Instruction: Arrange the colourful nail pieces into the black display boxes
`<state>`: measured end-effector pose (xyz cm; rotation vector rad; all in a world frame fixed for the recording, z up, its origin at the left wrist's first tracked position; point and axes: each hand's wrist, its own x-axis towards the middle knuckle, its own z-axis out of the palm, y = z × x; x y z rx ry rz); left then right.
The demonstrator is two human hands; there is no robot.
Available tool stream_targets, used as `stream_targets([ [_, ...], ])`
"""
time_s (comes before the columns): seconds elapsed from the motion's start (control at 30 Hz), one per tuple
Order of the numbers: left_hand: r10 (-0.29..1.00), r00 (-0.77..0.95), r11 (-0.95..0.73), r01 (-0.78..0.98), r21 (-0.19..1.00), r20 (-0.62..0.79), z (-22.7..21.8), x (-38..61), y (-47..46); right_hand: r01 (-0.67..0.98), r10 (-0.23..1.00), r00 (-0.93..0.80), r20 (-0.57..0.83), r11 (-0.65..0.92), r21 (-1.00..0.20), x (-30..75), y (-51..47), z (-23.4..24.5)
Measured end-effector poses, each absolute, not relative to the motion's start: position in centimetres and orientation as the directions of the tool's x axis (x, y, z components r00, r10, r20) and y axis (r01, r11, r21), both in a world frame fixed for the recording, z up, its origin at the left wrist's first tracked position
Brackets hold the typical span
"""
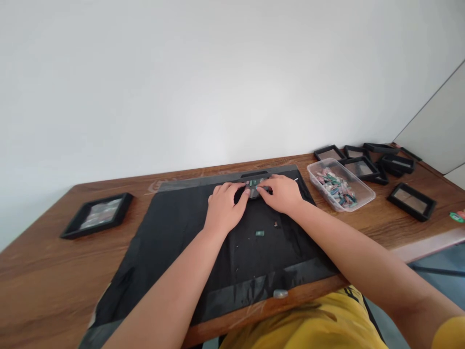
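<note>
Yellow is blazing: the garment is carrying dark print, a sleeve is wrapping the right arm, left hand and right hand are showing bare

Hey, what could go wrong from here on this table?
The right hand is right beside small pieces, so it might nudge them. The clear piece lies at the front edge of the table, so it might get brushed off. The right forearm is near the box and could bump it.

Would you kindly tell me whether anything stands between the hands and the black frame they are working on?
Nothing visible does: the left hand and right hand have fingers at the black frame. The loose green piece lies nearer the person, out of the way.
</note>
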<state>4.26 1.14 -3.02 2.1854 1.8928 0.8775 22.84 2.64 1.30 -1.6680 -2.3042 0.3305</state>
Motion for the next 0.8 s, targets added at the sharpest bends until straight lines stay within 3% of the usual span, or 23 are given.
stream_targets([
  [0.27,0.931,0.066,-0.253,0.826,0.503,0.359,-3.1,3.7,1.1,0.883,0.952,-0.291,0.098,0.306,-0.356,23.0,2.6,1.4],
  [0.37,0.932,0.006,-0.229,0.786,0.575,0.363,-3.1,3.4,1.1,0.882,0.959,-0.258,0.113,0.282,-0.379,23.4,2.6,1.6],
  [0.47,0.956,-0.072,-0.152,0.707,0.691,0.283,-3.2,3.0,1.0,0.888,0.967,-0.233,0.098,0.253,-0.384,24.0,2.6,2.0],
  [0.57,0.975,-0.047,-0.126,0.684,0.718,0.215,-3.1,2.8,0.9,0.896,0.971,-0.229,0.072,0.239,-0.375,24.4,2.6,2.3],
  [0.8,0.962,-0.088,-0.153,0.612,0.776,0.26,-2.3,3.0,0.5,0.912,0.979,-0.202,0.027,0.198,-0.359,24.2,2.8,2.1],
])
